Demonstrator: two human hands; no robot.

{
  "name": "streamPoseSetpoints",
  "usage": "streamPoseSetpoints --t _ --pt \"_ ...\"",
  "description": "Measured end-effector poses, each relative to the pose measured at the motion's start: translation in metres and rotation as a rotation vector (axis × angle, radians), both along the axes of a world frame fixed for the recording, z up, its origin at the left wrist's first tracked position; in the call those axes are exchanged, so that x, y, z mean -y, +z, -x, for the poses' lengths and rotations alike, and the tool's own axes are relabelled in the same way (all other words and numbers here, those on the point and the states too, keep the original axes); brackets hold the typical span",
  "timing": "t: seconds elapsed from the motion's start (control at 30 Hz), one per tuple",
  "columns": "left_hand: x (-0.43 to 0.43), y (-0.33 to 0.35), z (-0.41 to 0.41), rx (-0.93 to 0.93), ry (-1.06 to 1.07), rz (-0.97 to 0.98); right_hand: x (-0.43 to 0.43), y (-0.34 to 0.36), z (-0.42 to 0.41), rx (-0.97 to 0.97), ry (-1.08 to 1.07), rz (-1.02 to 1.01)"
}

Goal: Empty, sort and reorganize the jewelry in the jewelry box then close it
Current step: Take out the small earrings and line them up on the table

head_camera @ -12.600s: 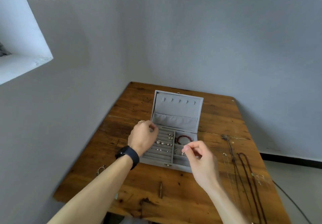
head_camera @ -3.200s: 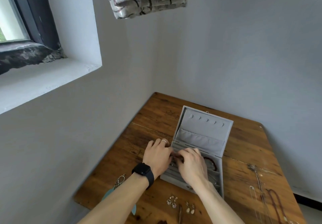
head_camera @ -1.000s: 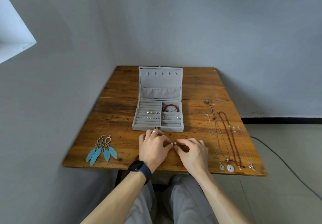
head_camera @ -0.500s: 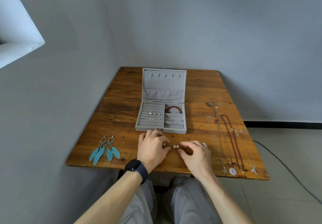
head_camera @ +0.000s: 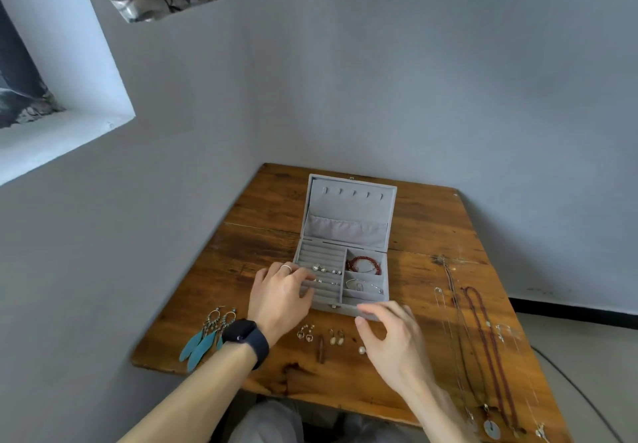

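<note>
Reaching left hand [head_camera: 281,299] into the ring rolls of the jewelry box [head_camera: 341,278], fingertips hidden (grip unclear). Right hand [head_camera: 392,337] open, hovering just above loose earrings [head_camera: 336,336]. Could easily knock them off the table [head_camera: 431,235].

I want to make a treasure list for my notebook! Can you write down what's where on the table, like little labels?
Jewelry box: open, lid up
Ring rows: a few small earrings
Back right slot: red bead bracelet
Front right slot: silver bangle
Left hand: fingers on the ring rows
Right hand: open, above the table
Front of box: small earring pairs
Left edge: blue feather earrings
Right side: necklaces laid out
</note>
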State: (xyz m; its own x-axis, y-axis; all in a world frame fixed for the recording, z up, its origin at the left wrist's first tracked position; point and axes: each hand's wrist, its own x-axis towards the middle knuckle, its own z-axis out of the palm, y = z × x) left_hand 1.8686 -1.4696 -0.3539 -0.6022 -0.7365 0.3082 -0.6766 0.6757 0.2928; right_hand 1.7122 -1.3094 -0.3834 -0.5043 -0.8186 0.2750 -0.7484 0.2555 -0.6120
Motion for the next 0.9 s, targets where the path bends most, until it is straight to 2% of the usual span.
streamPoseSetpoints --t 0.37,0.57,0.8,0.9 --pt "0.059 -0.011 0.041 0.148 -0.028 0.112 0.109 0.004 0.03 -0.246 0.086 -0.086" --pt "0.07 -0.015 0.044 0.173 -0.105 0.039 0.134 -0.003 0.029 -0.339 0.126 -0.141" --pt "0.07 -0.014 0.038 0.079 -0.087 -0.063 0.136 0.003 0.028 -0.279 0.148 -0.192" --pt "0.064 -0.008 0.034 0.035 -0.075 -0.141 0.128 0.012 0.029 -0.164 0.155 -0.18"
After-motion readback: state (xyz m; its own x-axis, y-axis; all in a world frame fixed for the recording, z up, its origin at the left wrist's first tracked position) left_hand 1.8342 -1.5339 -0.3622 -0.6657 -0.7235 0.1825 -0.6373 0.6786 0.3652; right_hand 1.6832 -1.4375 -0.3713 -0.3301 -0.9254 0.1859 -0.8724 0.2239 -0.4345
